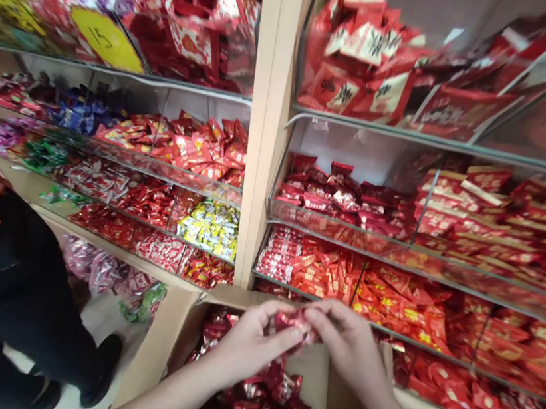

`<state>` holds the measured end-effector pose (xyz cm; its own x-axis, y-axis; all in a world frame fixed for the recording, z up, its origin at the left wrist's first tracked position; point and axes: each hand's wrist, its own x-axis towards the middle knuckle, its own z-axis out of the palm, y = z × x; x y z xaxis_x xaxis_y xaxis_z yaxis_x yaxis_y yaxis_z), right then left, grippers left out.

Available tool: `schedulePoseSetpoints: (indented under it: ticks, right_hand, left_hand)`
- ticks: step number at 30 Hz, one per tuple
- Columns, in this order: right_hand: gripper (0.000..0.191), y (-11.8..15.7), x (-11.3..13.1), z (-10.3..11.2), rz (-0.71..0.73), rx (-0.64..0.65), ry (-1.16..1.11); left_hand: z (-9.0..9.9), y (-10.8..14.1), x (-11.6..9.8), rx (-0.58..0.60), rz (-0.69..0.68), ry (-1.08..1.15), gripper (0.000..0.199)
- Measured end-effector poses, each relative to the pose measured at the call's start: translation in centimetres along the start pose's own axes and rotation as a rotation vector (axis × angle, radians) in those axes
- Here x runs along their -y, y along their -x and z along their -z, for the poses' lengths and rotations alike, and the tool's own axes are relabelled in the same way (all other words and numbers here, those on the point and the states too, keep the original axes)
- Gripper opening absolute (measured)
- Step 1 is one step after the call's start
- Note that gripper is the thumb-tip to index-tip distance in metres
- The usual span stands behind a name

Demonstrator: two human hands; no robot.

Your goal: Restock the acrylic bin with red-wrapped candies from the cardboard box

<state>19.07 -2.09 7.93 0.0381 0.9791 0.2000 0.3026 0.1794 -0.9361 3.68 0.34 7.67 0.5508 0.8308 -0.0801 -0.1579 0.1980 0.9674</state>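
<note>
Both my hands meet above an opened cardboard box (164, 324). My left hand (266, 334) pinches a red wrapped candy (294, 328) between thumb and fingers. From the other side, my right hand (344, 334) has its thumb and fingertips closed on the same candy. Its wrapper is shiny red, and details are blurred. Below my hands, more dark red wrapped candies (260, 397) lie heaped in the box, partly hidden by my left forearm.
Shelves with clear dividers hold candies in front of me, split by a wooden post (263, 129). A yellow tag (106, 38) marked 15 hangs at upper left. A person in dark trousers (15, 291) stands at left. Bagged candies (103, 269) lie under the left shelves.
</note>
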Motion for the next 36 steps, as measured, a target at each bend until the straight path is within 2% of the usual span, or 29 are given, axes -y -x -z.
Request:
schedulePoseSetpoints:
  ticks: [5,8,12,16,19,23,27,30,33,35,36]
  right_hand:
    - [0.023,0.5,-0.1,-1.4,0.027,-0.003,0.004]
    - [0.024,0.2,0.1,-1.5,0.013,0.005,-0.053]
    - [0.02,-0.7,0.9,-0.9,-0.062,-0.073,-0.227]
    - [0.015,-1.2,1.5,-0.4,-0.119,-0.102,-0.479]
    - [0.012,-1.3,1.9,-0.4,-0.121,-0.096,-0.593]
    - [0.011,-1.2,2.0,-0.7,-0.134,-0.128,-0.667]
    - [0.011,-1.2,1.7,-0.8,-0.077,-0.145,-0.527]
    - [0.009,-1.2,1.3,-0.9,0.02,-0.076,-0.324]
    - [0.002,-1.1,1.0,-1.5,0.288,-0.102,0.024]
    - [0.011,-1.0,0.9,-2.2,0.531,-0.134,0.321]
    - [0.016,-0.9,1.1,-2.4,0.632,-0.11,0.446]
  left_hand:
    - [1.1,0.3,0.2,-0.023,-0.012,0.077,0.023]
    - [1.4,-0.1,-0.1,-0.043,-0.014,0.112,0.025]
    - [1.0,-1.0,-2.1,-0.106,-0.088,0.125,0.026]
    - [0.8,-2.1,-4.0,-0.106,-0.12,0.094,0.019]
    - [0.7,-2.6,-4.4,-0.086,-0.112,0.081,0.019]
    - [0.3,-2.6,-4.1,-0.117,-0.132,0.084,0.023]
    - [0.3,-2.4,-3.5,-0.114,-0.183,0.049,0.032]
    - [0.5,-1.9,-3.1,-0.106,-0.2,0.065,0.03]
    - [0.4,-1.3,-2.9,-0.112,-0.196,0.293,0.034]
    - [0.2,-0.9,-2.7,-0.106,-0.126,0.538,0.041]
    - [0.2,-0.7,-2.6,-0.113,-0.083,0.631,0.045]
